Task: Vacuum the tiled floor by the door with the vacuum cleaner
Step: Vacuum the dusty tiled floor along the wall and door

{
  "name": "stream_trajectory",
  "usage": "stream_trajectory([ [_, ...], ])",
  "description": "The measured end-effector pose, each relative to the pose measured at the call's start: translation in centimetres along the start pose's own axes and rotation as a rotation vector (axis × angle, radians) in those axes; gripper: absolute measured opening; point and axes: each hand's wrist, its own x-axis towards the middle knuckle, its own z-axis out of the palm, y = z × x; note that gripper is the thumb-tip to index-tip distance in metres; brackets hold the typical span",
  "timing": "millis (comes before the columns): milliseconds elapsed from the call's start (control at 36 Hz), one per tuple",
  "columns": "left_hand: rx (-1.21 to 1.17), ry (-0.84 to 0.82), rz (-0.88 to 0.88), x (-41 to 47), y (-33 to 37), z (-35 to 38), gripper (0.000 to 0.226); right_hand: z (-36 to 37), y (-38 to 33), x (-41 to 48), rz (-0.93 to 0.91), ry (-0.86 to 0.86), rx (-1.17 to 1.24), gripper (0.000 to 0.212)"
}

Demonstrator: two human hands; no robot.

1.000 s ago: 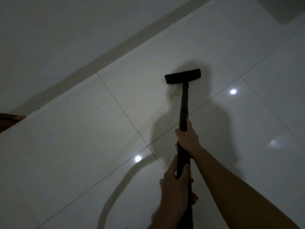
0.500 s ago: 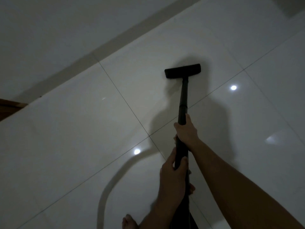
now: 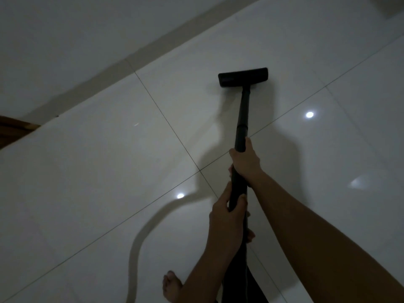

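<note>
Mid-stroke on the tiled floor (image 3: 91, 171). Black vacuum wand (image 3: 243, 119) stretched forward, floor head (image 3: 243, 76) flat on a pale tile, just short of the skirting strip (image 3: 122, 62) beyond it. Right hand (image 3: 246, 162) wrapped tight round the wand, further from the floor head than the collar; left hand (image 3: 227, 221) clamped round the same wand nearer the body, thumb up along the tube. Both grips closed on the wand, none loose. Bare foot (image 3: 171, 287) planted well behind the floor head, at the bottom edge of view. Brown wooden edge (image 3: 15, 127), probably the door frame, far to the left of the floor head.

Progress hard to judge: no dust or debris visible on the glossy tiles, so no telling cleaned from uncleaned. Probably somewhere in the middle of the job, with the tiles left of the floor head, toward the wooden edge, seemingly left to cover.
</note>
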Motion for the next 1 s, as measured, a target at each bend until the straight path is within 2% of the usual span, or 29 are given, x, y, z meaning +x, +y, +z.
stream_trajectory([
  [194,0.03,-0.002,0.053,0.0,0.6,-0.8,0.046,0.7,-1.0,-0.1,-0.013,-0.001,-0.031,0.065],
  [556,0.141,-0.139,-0.027,-1.4,-0.1,-7.9,0.029,6.0,1.1,-2.3,0.109,-0.001,0.014,0.072],
  [694,0.199,-0.203,-0.105,-1.6,-0.3,-11.2,0.056,8.5,1.3,-3.1,0.156,-0.063,-0.023,0.073],
  [833,0.266,-0.26,-0.142,-1.9,0.3,-14.1,0.048,10.5,0.9,-3.9,0.188,-0.091,0.044,0.074],
  [1000,0.316,-0.214,-0.172,-1.6,0.9,-17.2,0.061,11.4,0.9,-4.3,0.187,-0.268,0.228,0.074],
])
